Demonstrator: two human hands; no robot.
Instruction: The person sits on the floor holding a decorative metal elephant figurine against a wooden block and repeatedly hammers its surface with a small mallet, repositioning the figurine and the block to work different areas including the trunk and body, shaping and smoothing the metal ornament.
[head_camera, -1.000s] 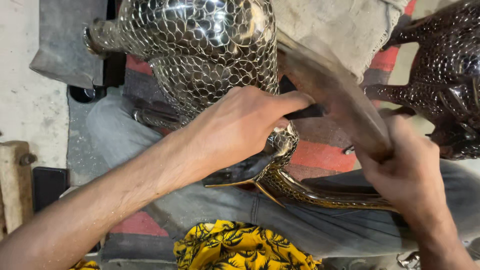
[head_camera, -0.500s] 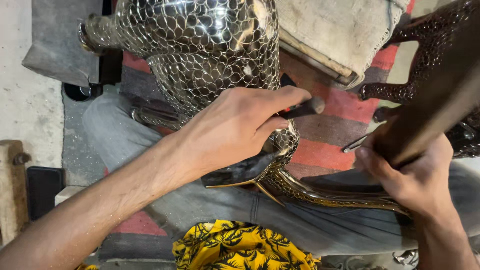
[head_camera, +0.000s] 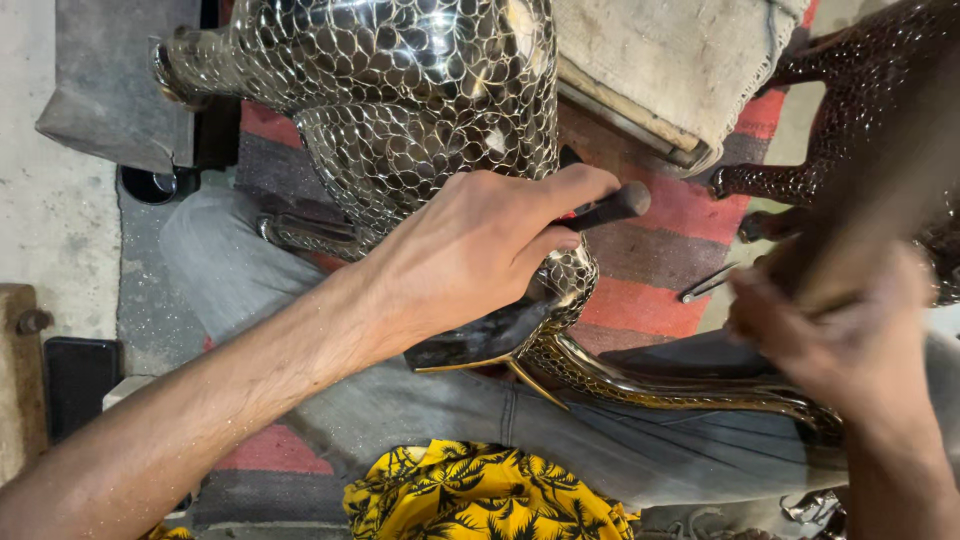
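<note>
The left hand (head_camera: 470, 255) is clamped on a dark punch (head_camera: 605, 208) against the scaled metal animal figure (head_camera: 400, 90), while the blurred right hand (head_camera: 835, 335) grips a wooden mallet (head_camera: 880, 210).

I see bare forearms, no sleeves, grey trousers (head_camera: 600, 440) over the lap, and a yellow palm-print shirt (head_camera: 480, 500).

Metalcraft workshop: scale-patterned metal animal figures (head_camera: 400, 110), concrete floor (head_camera: 50, 220).
</note>
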